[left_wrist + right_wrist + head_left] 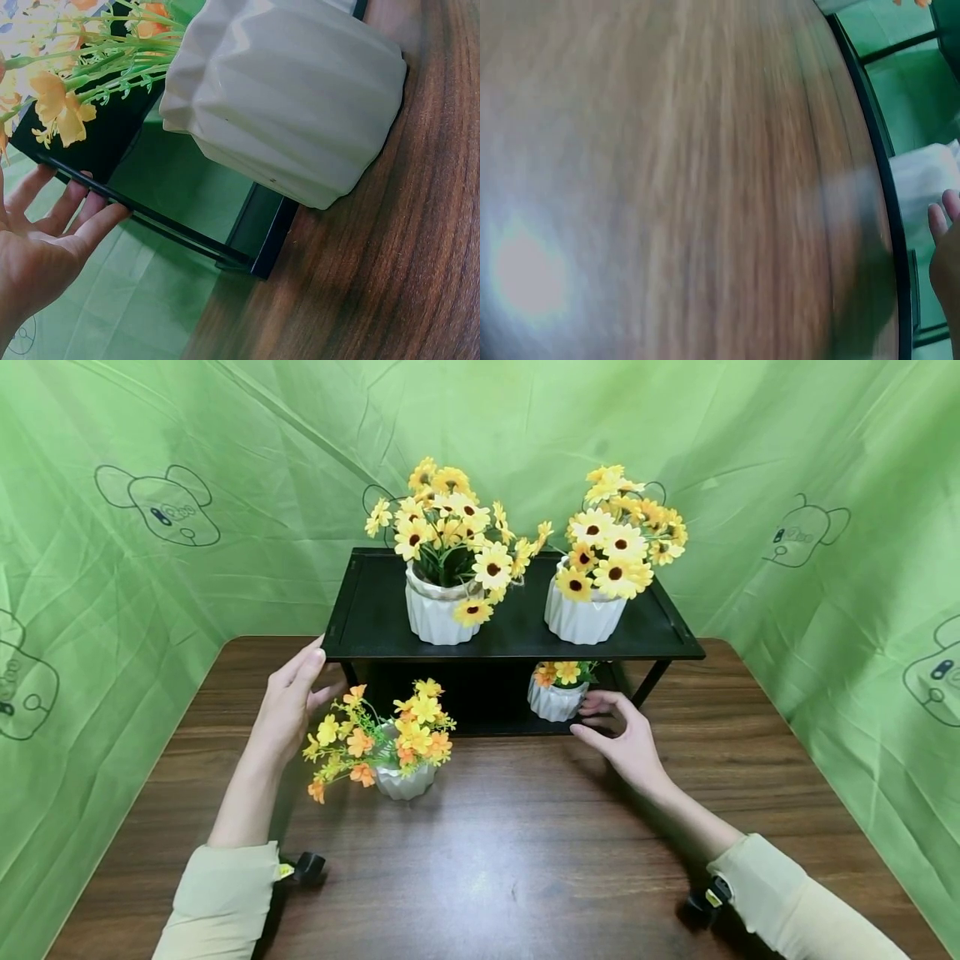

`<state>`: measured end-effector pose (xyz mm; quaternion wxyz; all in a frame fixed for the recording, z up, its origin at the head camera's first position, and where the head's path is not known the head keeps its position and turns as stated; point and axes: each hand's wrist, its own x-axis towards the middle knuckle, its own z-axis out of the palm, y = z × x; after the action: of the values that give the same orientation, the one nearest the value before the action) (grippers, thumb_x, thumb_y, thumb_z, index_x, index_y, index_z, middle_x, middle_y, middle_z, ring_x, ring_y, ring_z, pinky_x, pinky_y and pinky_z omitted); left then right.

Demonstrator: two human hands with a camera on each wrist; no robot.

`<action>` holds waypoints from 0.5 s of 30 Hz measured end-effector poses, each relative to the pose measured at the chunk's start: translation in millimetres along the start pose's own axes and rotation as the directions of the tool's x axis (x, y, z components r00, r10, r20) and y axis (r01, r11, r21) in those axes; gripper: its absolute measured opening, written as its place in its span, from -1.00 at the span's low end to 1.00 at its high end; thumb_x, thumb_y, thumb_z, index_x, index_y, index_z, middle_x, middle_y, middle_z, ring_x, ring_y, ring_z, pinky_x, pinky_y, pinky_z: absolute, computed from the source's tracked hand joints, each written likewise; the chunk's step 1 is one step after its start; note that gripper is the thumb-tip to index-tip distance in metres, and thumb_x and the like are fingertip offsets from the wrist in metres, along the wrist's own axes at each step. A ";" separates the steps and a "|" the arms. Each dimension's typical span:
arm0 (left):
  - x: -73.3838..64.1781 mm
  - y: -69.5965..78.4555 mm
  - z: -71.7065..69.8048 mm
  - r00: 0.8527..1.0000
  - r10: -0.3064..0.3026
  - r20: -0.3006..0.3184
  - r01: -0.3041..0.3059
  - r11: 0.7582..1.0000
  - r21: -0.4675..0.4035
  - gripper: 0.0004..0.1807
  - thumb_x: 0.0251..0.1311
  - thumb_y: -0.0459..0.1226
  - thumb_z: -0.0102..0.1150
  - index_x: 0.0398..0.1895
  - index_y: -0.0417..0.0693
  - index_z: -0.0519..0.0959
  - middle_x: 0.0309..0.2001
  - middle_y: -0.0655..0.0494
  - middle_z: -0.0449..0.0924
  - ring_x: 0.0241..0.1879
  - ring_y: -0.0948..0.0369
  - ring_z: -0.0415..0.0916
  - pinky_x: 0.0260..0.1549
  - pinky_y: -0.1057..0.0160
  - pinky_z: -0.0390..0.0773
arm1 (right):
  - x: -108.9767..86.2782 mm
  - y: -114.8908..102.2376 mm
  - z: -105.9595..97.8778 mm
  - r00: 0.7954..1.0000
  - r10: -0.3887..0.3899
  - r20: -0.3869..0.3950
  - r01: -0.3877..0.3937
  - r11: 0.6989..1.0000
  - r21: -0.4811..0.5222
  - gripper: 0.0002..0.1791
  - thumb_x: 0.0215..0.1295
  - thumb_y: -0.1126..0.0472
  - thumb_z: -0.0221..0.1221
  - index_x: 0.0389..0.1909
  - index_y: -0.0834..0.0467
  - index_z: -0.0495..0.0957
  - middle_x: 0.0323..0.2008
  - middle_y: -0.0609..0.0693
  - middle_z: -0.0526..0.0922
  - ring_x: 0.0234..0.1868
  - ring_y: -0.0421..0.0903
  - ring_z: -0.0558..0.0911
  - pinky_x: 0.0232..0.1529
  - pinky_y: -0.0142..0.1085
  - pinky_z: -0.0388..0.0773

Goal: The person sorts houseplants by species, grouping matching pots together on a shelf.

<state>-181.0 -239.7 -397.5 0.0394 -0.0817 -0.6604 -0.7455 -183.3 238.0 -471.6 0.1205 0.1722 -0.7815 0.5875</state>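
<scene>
A black two-tier shelf (513, 631) stands at the back of the table. My left hand (285, 706) is at its front left corner; in the left wrist view its fingertips (94, 204) rest on a thin black bar. A small white pot (555, 703) of orange and yellow flowers sits on the lower tier, toward the right. My right hand (626, 743) is beside that pot, thumb and fingers apart; whether the fingertips touch it I cannot tell. Another white flower pot (405, 782) stands on the table before the shelf, near my left hand.
Two larger white pots, left (442, 614) and right (581, 614), hold yellow daisies on the top tier. Green fabric (525, 410) encloses the brown wooden table (480, 860) at the back and sides. Each sleeve carries a small black device at the wrist.
</scene>
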 end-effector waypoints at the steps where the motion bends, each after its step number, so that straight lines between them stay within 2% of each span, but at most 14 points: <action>1: 0.0 0.1 0.0 1.000 0.000 0.000 0.000 1.000 0.000 -0.42 0.57 -0.03 0.00 0.56 0.04 0.32 0.49 0.15 0.37 0.27 0.22 0.49 0.11 0.42 0.68 | -0.9 -1.6 2.3 1.000 -0.007 0.000 0.007 1.000 0.006 -0.49 0.15 0.45 0.44 0.14 0.35 0.54 -0.03 0.38 0.62 0.00 0.04 0.66 0.05 -0.32 0.74; 11: -0.1 -0.4 0.0 1.000 0.002 0.000 -0.002 1.000 -0.005 -0.42 0.56 -0.03 0.00 0.56 0.02 0.32 0.46 0.16 0.40 0.23 0.27 0.51 0.10 0.41 0.69 | -3.4 -12.0 23.4 0.997 -0.023 0.073 0.019 0.998 0.063 -0.51 0.15 0.48 0.42 0.11 0.43 0.53 -0.15 0.34 0.65 -0.12 0.01 0.69 -0.02 -0.35 0.74; 15: 0.0 -0.4 0.0 1.000 0.004 0.000 -0.004 1.000 -0.010 -0.41 0.56 -0.03 0.01 0.55 0.02 0.32 0.44 0.17 0.42 0.20 0.31 0.54 0.10 0.41 0.69 | -3.3 -14.5 33.7 0.991 -0.028 0.128 0.015 0.995 0.096 -0.48 0.17 0.49 0.41 0.16 0.46 0.50 -0.10 0.45 0.62 -0.09 0.05 0.70 0.01 -0.30 0.76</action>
<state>-181.0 -239.6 -397.9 0.0405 -0.0834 -0.6564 -0.7487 -173.9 202.5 -469.6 0.0677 0.2237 -0.7568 0.6104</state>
